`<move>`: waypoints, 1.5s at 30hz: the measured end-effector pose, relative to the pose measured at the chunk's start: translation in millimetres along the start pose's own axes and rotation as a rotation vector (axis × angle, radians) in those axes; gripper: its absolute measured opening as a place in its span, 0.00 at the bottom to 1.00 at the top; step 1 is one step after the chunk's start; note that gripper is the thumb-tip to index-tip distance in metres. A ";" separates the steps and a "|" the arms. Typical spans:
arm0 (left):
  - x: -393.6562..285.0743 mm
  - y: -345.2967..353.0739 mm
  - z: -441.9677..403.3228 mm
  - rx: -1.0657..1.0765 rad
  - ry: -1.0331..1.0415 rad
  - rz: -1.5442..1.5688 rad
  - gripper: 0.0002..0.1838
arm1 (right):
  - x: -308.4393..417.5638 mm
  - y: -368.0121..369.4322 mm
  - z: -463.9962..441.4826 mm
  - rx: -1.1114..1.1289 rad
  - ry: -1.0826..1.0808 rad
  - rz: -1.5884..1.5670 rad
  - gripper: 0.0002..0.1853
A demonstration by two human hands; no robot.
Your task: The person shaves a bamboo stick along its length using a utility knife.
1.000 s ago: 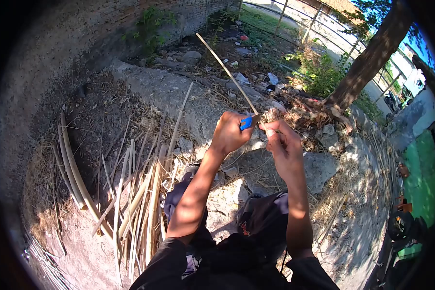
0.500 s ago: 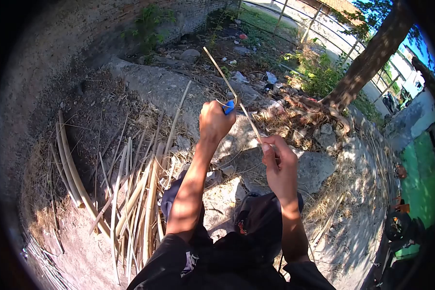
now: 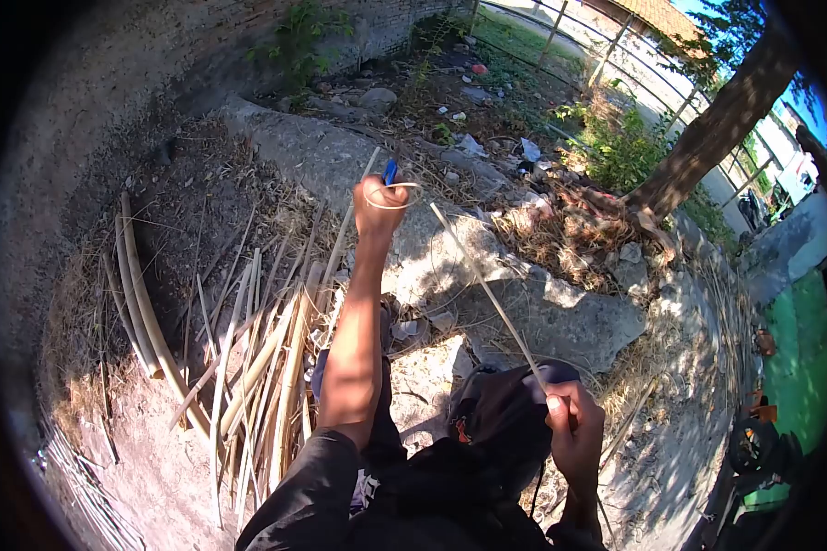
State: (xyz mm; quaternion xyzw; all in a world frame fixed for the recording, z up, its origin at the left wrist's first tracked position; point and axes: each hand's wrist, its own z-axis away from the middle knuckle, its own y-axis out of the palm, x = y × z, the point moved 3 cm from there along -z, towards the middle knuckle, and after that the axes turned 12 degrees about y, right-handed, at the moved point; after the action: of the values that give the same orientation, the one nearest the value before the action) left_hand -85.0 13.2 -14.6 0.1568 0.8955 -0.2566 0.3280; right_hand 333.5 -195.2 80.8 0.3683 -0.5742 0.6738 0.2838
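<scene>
Hands now farther apart — left hand (image 3: pixel 379 207) closed round a blue-handled tool (image 3: pixel 390 173), thin pale curl (image 3: pixel 419 189) beside it; right hand (image 3: pixel 577 433) pinching the near end of a long, slender, pale wooden strip (image 3: pixel 489 291) — its far end clear of the tool.

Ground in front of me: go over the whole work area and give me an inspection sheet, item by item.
Surface: uneven rock slab and dusty ground, partly sunlit.
Job's things: pale strip, slanting up from one hand; blue tool; curled shaving beside it.
Clutter: long strips piled loosely on the person's left; white scraps beyond the slab.
Hands: left hand gripping the tool; right hand pinching the strip's near end.
Cables: nothing seen near the hands.
Surroundings: brick wall, tree trunk, green panel.
</scene>
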 end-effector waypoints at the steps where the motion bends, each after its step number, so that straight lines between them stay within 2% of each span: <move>1: -1.7 -2.7 -0.4 -0.001 0.001 -0.002 0.20 | -0.1 -3.7 -0.8 0.001 -0.001 -0.001 0.07; 3: -9.2 -7.1 1.4 -0.093 0.092 0.208 0.21 | -2.2 -12.8 -2.4 -0.109 0.046 -0.051 0.09; 5: -18.3 -2.0 5.1 -0.088 0.158 0.234 0.22 | -5.7 -12.7 -16.1 -0.124 0.086 -0.048 0.10; 7: -42.8 6.9 12.1 0.317 -0.572 0.841 0.26 | -2.5 -9.4 -33.0 -0.101 0.015 -0.185 0.10; 9: -70.8 10.4 19.8 0.361 -0.878 1.612 0.29 | 10.1 -2.3 -50.4 -0.073 0.019 -0.136 0.09; 11: -79.1 14.4 23.0 0.455 -0.820 1.903 0.29 | 16.0 12.3 -71.3 -0.121 -0.110 -0.267 0.08; 13: -75.8 23.0 25.5 0.446 -0.918 2.161 0.29 | 32.6 15.3 -80.9 -0.103 -0.091 -0.212 0.08; 14: -73.1 24.8 25.3 0.447 -0.921 2.158 0.29 | 40.7 17.6 -83.4 -0.089 -0.105 -0.179 0.08; 16: -57.1 24.8 20.8 0.218 -0.790 1.448 0.29 | 47.8 22.6 -90.3 -0.074 -0.117 -0.141 0.08; 17: -54.5 23.1 19.4 0.115 -0.624 1.003 0.24 | 49.1 24.2 -92.5 -0.099 -0.176 -0.080 0.08; 19: -69.4 13.6 13.9 0.052 -0.278 0.737 0.25 | 54.6 24.7 -97.5 -0.133 -0.230 -0.016 0.08; 20: -75.3 11.8 16.2 0.061 -0.280 0.742 0.25 | 58.3 24.1 -100.5 -0.138 -0.204 -0.011 0.08; 22: -98.5 -1.4 19.2 0.085 0.064 0.582 0.24 | 64.0 24.8 -106.8 -0.149 -0.175 -0.006 0.08; 23: -106.3 -6.2 22.9 0.088 0.063 0.585 0.24 | 66.8 25.8 -109.3 -0.171 -0.179 0.003 0.07; 26: -126.0 -7.8 30.1 0.179 0.304 0.416 0.22 | 74.8 30.8 -118.7 -0.201 -0.215 0.024 0.07; 29: -138.9 -6.7 34.8 0.179 0.422 0.416 0.21 | 80.1 38.0 -126.2 -0.215 -0.267 -0.002 0.06; 33: -142.8 -0.7 38.8 0.280 0.391 0.545 0.20 | 89.6 39.9 -131.3 -0.197 -0.268 -0.055 0.06; 37: -143.5 -1.4 39.7 0.362 0.376 0.417 0.16 | 93.7 42.1 -136.6 -0.211 -0.292 -0.065 0.06; 41: -144.6 1.5 42.3 0.342 0.382 0.396 0.14 | 94.0 46.6 -141.0 -0.230 -0.351 -0.063 0.06; 43: -150.5 -2.3 41.6 0.282 0.347 0.454 0.19 | 95.7 49.0 -141.8 -0.235 -0.378 -0.057 0.05; 45: -148.5 -0.6 41.7 0.277 0.340 0.450 0.19 | 97.3 51.1 -142.9 -0.226 -0.359 -0.061 0.05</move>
State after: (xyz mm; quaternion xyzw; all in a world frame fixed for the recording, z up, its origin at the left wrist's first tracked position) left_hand 45.2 -27.4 57.6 0.4350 0.8369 -0.2670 0.1977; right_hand 212.7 -67.9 122.1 0.4654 -0.6762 0.5197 0.2368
